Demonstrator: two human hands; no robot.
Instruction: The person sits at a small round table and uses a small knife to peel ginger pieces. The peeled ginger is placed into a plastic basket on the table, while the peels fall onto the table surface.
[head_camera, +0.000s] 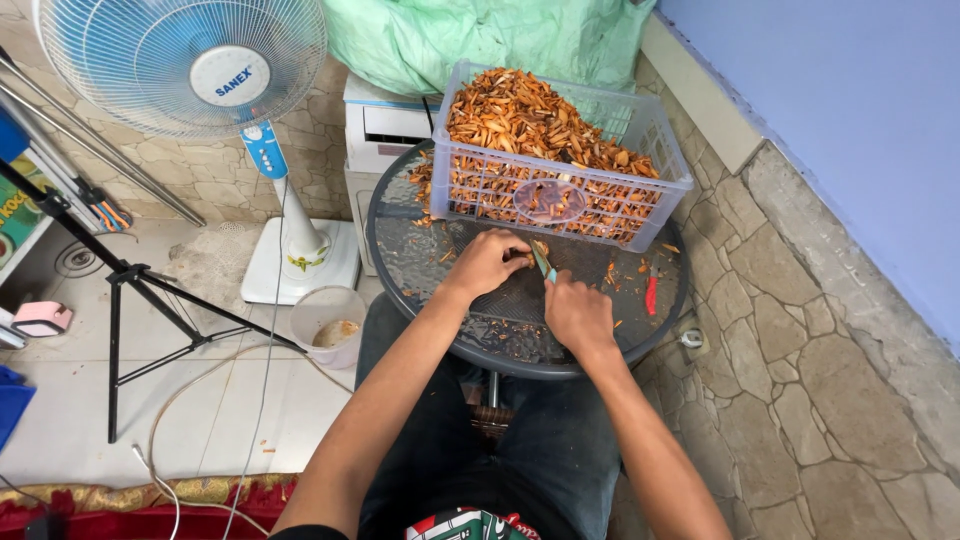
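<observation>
Round dark mesh tabletop (420, 260): a small orange husk piece (528, 258) is pinched in left hand (487, 262) fingers, while a teal-handled knife (545, 265) is gripped by the right hand (577, 312), mid-trim; steady blade control is judged necessary.

Left hand (487, 262): fingers curled, pinching, forearm extended forward.
Right hand (577, 313): closed fist, just beside left.

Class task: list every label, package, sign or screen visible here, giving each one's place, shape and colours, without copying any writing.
Fan badge: centre of the fan grille, upper left; round, white with dark lettering.
Printed package or poster: far left edge; partly cut off, green and yellow.
No screens visible.
</observation>
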